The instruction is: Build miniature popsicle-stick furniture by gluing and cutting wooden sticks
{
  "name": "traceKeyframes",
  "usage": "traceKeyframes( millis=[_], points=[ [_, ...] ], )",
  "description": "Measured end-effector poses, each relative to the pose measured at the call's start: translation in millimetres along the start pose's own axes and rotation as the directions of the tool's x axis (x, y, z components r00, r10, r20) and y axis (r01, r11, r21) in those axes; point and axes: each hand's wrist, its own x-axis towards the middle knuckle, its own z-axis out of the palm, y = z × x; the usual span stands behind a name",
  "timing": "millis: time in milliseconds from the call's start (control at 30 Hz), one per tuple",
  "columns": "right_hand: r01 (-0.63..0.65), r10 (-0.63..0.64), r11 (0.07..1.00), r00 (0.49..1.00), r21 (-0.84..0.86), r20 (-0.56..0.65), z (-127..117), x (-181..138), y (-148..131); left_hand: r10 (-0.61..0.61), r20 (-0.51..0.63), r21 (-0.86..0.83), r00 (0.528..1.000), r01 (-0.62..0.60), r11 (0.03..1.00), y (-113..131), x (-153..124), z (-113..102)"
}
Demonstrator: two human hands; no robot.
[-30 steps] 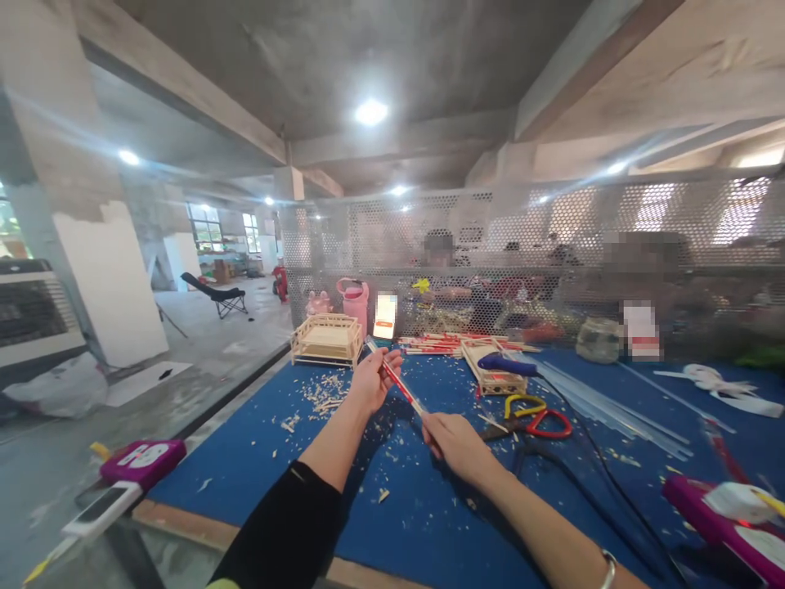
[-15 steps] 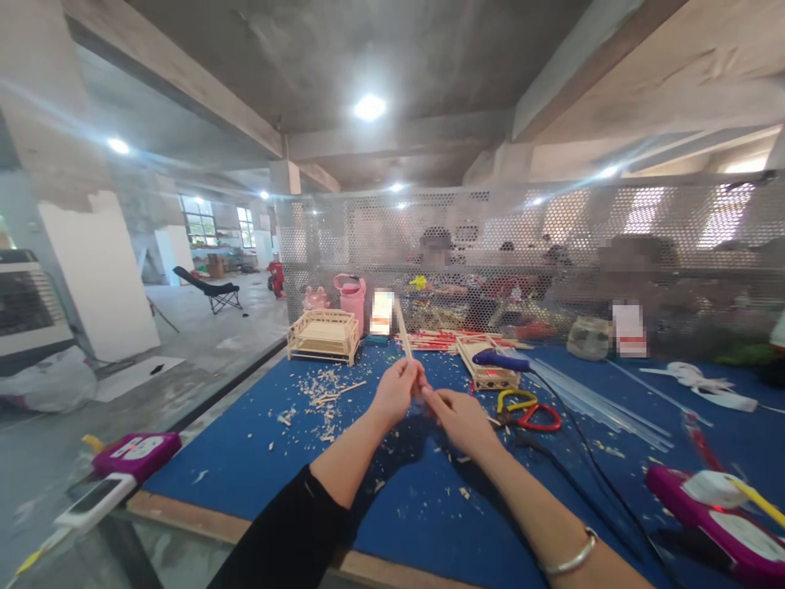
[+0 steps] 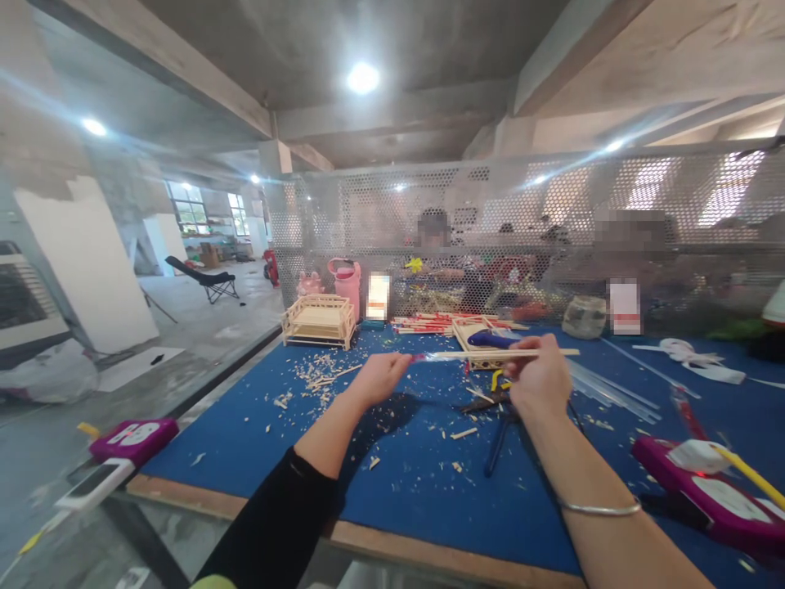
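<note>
My left hand (image 3: 381, 378) is closed on the red-and-clear end of a thin plastic wrapper (image 3: 434, 357). Pale wooden chopsticks (image 3: 484, 355) run level from the wrapper to my right hand (image 3: 542, 380), whose fingers pinch them near the far end. Behind them, a small wooden stick frame (image 3: 464, 330) bears a blue corded tool (image 3: 487, 338). Below the right hand lie dark-jawed cutters (image 3: 484, 404), partly hidden by that hand, and a blue handle (image 3: 498, 448). Several red-and-wood sticks (image 3: 429, 323) are heaped at the back.
A miniature wooden stick bench (image 3: 319, 323) stands back left, beside a pink bottle (image 3: 347, 290). Wood chips (image 3: 322, 372) litter the blue tabletop (image 3: 417, 507). Clear plastic strips (image 3: 613, 393) and a purple power strip (image 3: 693, 483) lie right. A perforated metal screen (image 3: 368, 213) rises behind, people beyond it.
My hands were together with the chopsticks upright. Now they are apart: the right hand has moved right with the chopsticks, which lie level, and the wrapper is stretched towards the left hand.
</note>
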Motion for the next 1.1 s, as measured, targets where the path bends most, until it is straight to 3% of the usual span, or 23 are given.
traceKeyframes(
  millis=[67, 133, 233, 300, 400, 433, 500, 567, 633, 667, 733, 767, 800, 867, 967, 1033, 1100],
  points=[
    [-0.001, 0.001, 1.000, 0.996, 0.003, -0.085, -4.9, 7.8, -1.8, -0.142, -0.240, 0.005, 0.960, 0.148, 0.989, -16.6, 2.1, -16.0],
    [0.004, -0.006, 0.999, 0.998, -0.038, -0.061, -4.9, 7.8, 0.7, -0.260, -0.426, -0.015, 0.867, 0.280, 0.960, -34.2, 1.3, -34.3],
    [0.052, -0.040, 0.990, 0.995, -0.132, 0.093, 1.8, -6.1, 10.1, -0.347, -0.561, -0.037, 0.752, 0.395, 0.918, -58.6, -6.0, -64.2],
    [0.144, -0.084, 0.957, 0.969, -0.252, 0.234, 6.5, -20.3, 16.9, -0.394, -0.666, -0.062, 0.634, 0.479, 0.875, -73.5, -13.9, -86.7],
    [0.353, -0.138, 0.839, 0.875, -0.415, 0.465, 10.7, -39.8, 25.4, -0.428, -0.801, -0.123, 0.420, 0.584, 0.802, -95.3, -27.7, -122.5],
    [0.427, -0.160, 0.798, 0.830, -0.426, 0.534, 11.8, -44.8, 27.8, -0.414, -0.853, -0.142, 0.317, 0.622, 0.770, -101.6, -31.7, -133.1],
    [0.561, -0.220, 0.735, 0.728, -0.380, 0.649, 14.1, -52.2, 32.0, -0.401, -0.882, -0.118, 0.246, 0.709, 0.695, -110.2, -36.2, -147.4],
    [0.662, -0.283, 0.684, 0.626, -0.304, 0.726, 16.1, -56.9, 35.5, -0.324, -0.909, -0.009, 0.264, 0.764, 0.646, -111.0, -33.1, -147.8],
    [0.729, -0.330, 0.634, 0.558, -0.259, 0.762, 17.1, -60.4, 37.9, -0.272, -0.877, 0.125, 0.397, 0.733, 0.669, -103.5, -21.3, -132.0],
    [0.751, -0.345, 0.609, 0.539, -0.253, 0.769, 17.1, -62.0, 38.6, -0.207, -0.818, 0.235, 0.536, 0.640, 0.732, -97.2, -13.3, -118.8],
    [0.780, -0.356, 0.570, 0.517, -0.258, 0.779, 16.2, -65.1, 39.1, -0.007, -0.608, 0.412, 0.794, 0.323, 0.852, -80.6, 3.2, -86.1],
    [0.783, -0.352, 0.566, 0.513, -0.259, 0.783, 15.5, -66.5, 38.9, 0.088, -0.479, 0.440, 0.873, 0.152, 0.885, -71.1, 9.8, -68.6],
    [0.774, -0.343, 0.580, 0.515, -0.255, 0.785, 15.0, -67.5, 38.5, 0.167, -0.366, 0.436, 0.916, 0.010, 0.900, -61.3, 14.4, -51.8],
    [0.706, -0.312, 0.662, 0.564, -0.251, 0.764, 14.6, -68.2, 37.1, 0.265, -0.239, 0.377, 0.934, -0.163, 0.912, -42.4, 16.8, -23.0],
    [0.442, -0.153, 0.854, 0.719, -0.275, 0.678, 16.1, -65.1, 34.4, 0.305, -0.114, 0.149, 0.946, -0.287, 0.946, -22.3, 7.4, 1.7],
    [0.220, -0.006, 0.936, 0.792, -0.276, 0.610, 17.2, -61.5, 33.3, 0.240, -0.074, -0.055, 0.968, -0.245, 0.968, -16.5, -0.8, 6.8],
    [0.053, 0.118, 0.960, 0.813, -0.274, 0.570, 17.1, -58.4, 33.6, 0.152, -0.037, -0.177, 0.988, -0.156, 0.972, -16.1, -6.0, 6.4]
  ],
)
